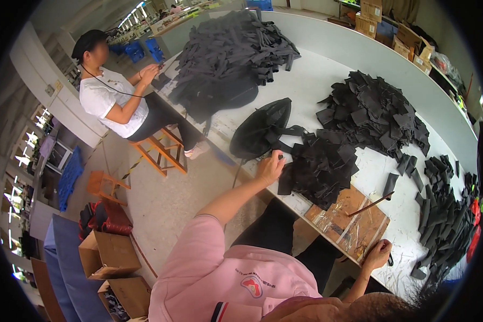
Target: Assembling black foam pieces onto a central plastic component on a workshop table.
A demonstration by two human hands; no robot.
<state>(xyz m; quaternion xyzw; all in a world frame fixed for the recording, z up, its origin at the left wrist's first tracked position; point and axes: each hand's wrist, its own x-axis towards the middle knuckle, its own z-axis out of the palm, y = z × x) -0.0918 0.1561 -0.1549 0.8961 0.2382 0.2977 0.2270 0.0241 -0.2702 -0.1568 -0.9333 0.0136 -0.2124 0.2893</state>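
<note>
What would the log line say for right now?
left hand: beside black pile, hold unclear | right hand: by board, hold unclear | co-worker: seated on stool

The black pieces [322, 166] look like matt cloth, the tabletop [311, 70] smooth, the board [374, 224] scuffed wood with glossy tape [350, 229].

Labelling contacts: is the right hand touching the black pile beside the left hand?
Apart. The head view shows the wooden board between the right hand and that black pile.
</note>
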